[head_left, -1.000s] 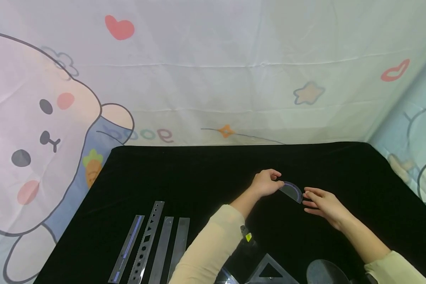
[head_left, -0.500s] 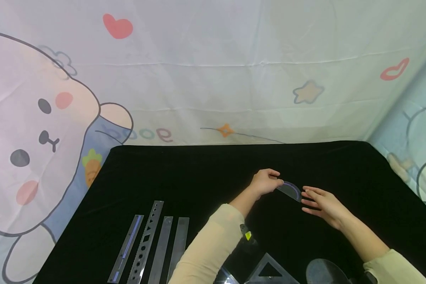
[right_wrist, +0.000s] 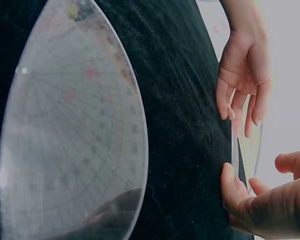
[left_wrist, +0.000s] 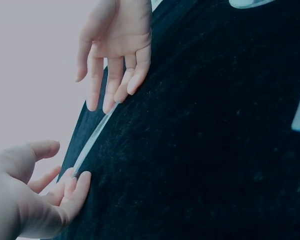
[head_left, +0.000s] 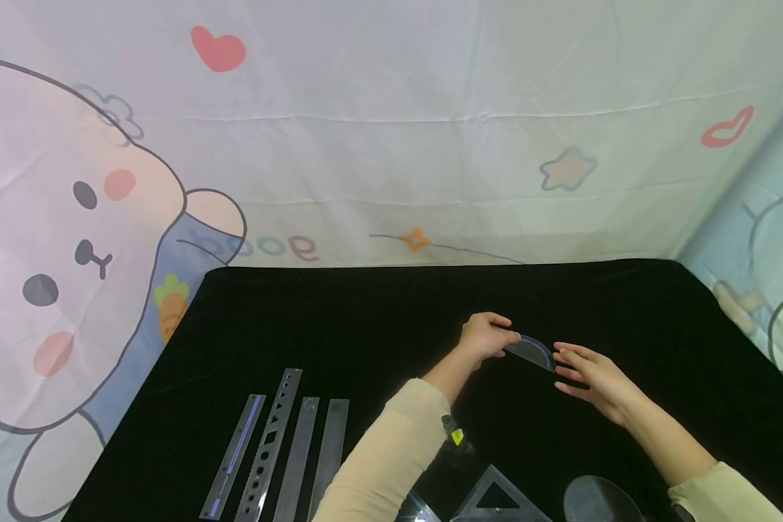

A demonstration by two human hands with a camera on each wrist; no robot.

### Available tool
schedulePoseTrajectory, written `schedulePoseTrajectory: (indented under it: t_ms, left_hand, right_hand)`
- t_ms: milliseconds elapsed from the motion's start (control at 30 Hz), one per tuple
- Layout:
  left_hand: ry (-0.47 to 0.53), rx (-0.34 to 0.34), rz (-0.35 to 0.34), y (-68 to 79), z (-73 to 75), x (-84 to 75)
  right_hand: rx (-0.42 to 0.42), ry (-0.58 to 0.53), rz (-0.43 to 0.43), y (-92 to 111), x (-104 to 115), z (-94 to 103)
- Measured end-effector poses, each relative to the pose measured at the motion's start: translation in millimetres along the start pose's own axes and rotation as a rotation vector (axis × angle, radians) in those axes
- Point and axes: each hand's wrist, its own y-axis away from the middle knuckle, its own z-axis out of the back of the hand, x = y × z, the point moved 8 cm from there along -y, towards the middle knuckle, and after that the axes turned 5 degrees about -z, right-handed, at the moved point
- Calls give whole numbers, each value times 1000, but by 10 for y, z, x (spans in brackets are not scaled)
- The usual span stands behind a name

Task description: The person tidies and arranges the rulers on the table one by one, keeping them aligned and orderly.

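Note:
A small clear protractor [head_left: 531, 352] with a purple arc is between my two hands, and both wrist views show it nearly edge-on. My left hand [head_left: 483, 338] holds its left end between the fingers, with one fingertip over its face. At the other end my right hand [head_left: 590, 375] has its fingers mostly straight and spread, fingertips right at the corner. In the right wrist view the right thumb [right_wrist: 290, 161] stands apart from the protractor. The left thumb [left_wrist: 46, 148] is likewise off it in the left wrist view.
Several straight rulers [head_left: 287, 457] lie side by side at the front left of the black cloth [head_left: 365, 312]. A clear set square [head_left: 492, 475] and a larger clear protractor [head_left: 600, 500] lie at the front edge. A printed curtain [head_left: 391, 145] hangs behind.
Almost nothing differs. My left hand has shifted very slightly left and the small protractor lies at a slightly flatter angle, with the right hand staying at its end.

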Motion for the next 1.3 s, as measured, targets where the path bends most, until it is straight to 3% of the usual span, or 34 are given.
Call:
schedulePoseTrajectory:
  t_ms: [200,500,900,1300]
  left_hand:
    - [58,-38,-2,18,9,26]
    - [89,-25,23,35,-14,65]
    - [20,89,67,131,-115,61]
    - [2,175,27,238,-195,41]
  right_hand:
    - [5,18,17,44,5,-34]
    - [-2,38,31,121,49,-45]
    - [-21,44,105,201,91,14]
    - [-105,137,112,184,73,64]
